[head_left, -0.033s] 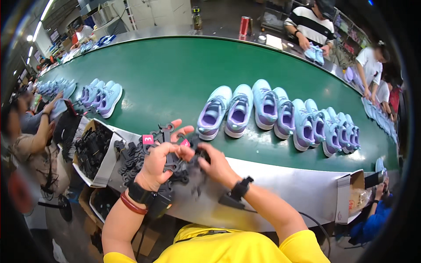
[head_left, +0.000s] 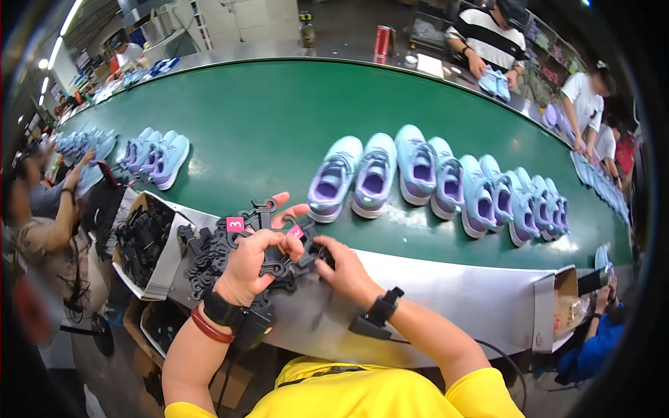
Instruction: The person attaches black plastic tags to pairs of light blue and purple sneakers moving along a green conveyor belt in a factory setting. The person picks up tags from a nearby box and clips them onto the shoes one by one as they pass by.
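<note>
My left hand [head_left: 245,263] is closed on a black plastic shoe hanger [head_left: 265,210], one of several bunched around its fingers. Two of these hangers carry pink tags [head_left: 235,224]. Just right of it, my right hand [head_left: 346,270] grips another dark hanger piece [head_left: 322,255] between thumb and fingers. A pile of the same hangers [head_left: 202,254] lies under and beside my left hand on the metal ledge [head_left: 418,296]. Where the hangers overlap, I cannot make out separate pieces.
Light blue and purple sneakers [head_left: 373,177] stand in a row on the green belt [head_left: 244,125], with more shoes [head_left: 157,157] at left. An open box of black hangers [head_left: 146,237] is at left, a carton [head_left: 557,310] at right. Co-workers [head_left: 488,42] line the belt.
My right hand and the piece in it are slightly lower and sharper, less smeared by motion. The sneakers sit a little further left in the picture. My left hand keeps its hold.
</note>
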Demonstrator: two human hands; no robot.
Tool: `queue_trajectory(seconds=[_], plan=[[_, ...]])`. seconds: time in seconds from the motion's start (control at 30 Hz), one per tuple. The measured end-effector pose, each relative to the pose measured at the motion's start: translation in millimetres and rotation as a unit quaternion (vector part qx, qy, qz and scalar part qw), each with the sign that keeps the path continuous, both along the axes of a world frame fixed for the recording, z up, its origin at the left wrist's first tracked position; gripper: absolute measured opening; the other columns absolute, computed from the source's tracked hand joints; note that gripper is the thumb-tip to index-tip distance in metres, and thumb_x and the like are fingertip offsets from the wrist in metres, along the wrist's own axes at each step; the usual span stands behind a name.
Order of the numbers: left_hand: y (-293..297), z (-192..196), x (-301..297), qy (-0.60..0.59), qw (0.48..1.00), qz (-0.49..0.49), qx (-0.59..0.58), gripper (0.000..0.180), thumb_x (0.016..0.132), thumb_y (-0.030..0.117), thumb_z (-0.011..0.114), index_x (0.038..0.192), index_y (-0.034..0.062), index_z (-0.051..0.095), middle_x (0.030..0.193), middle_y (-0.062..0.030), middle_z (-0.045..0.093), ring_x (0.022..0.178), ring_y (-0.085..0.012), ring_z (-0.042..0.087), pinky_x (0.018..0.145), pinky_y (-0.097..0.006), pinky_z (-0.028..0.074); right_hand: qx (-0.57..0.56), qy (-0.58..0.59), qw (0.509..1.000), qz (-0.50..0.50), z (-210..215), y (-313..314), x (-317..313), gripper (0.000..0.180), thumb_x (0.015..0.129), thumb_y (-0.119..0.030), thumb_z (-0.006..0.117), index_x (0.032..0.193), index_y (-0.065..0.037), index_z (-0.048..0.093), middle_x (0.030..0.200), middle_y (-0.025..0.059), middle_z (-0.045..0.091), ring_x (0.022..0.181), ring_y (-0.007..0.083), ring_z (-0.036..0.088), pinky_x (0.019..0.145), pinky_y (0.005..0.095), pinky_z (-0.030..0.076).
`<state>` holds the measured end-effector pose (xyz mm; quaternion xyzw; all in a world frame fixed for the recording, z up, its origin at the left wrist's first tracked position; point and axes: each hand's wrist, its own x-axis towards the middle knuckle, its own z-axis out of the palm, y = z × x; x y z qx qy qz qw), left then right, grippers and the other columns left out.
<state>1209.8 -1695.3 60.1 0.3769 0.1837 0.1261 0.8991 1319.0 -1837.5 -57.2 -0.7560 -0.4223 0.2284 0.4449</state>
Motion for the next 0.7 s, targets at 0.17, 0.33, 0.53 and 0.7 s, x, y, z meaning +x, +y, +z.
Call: queue_trajectory(seconds=[0.17,0.33,0.53,0.7], plan=[[-12.3,-35.8,31.6,-0.004,0.997,-0.061,0.056,0.054,0.084,0.002,0.039,0.138,0.0060,0.033,0.128,-0.0158,0.051,0.079,-0.0157,0.060,0.071,-0.028,0.048,0.000,-0.247,0.969,-0.021,-12.8,-23.7,-18.1,0.053,0.077,-0.021,0.069,0.126,-0.015,0.050,0.097,0.0152,0.054,0.094,0.0342,0.051,0.076,0.0444,0.041],[-19.0,-53.6,21.5,-0.011,0.997,-0.058,0.045,0.054,0.083,0.006,0.034,0.136,0.0071,0.033,0.135,-0.0211,0.044,0.080,-0.0291,0.067,0.067,-0.035,0.055,0.036,-0.279,0.958,0.064,24.5,-81.3,5.7,0.054,0.069,-0.014,0.073,0.120,-0.013,0.055,0.122,0.0160,0.051,0.110,0.0341,0.048,0.090,0.0432,0.040],[-42.8,-65.9,18.8,0.045,0.988,-0.079,0.124,0.048,0.080,0.005,0.034,0.127,0.0059,0.040,0.133,-0.0230,0.044,0.081,-0.0364,0.067,0.067,-0.039,0.057,-0.029,-0.223,0.930,0.291,30.9,-128.2,-21.0,0.044,0.067,-0.020,0.072,0.108,-0.008,0.058,0.107,0.0072,0.055,0.100,0.0264,0.050,0.082,0.0358,0.041],[-87.7,-69.1,5.0,0.054,0.937,-0.244,0.245,0.043,0.086,-0.004,0.045,0.128,0.0027,0.043,0.131,-0.0148,0.047,0.087,-0.0199,0.065,0.077,-0.029,0.053,-0.167,-0.308,0.909,0.224,24.9,-141.9,-32.5,0.033,0.067,-0.026,0.072,0.090,-0.006,0.058,0.089,0.0074,0.053,0.089,0.0240,0.050,0.075,0.0332,0.040]])
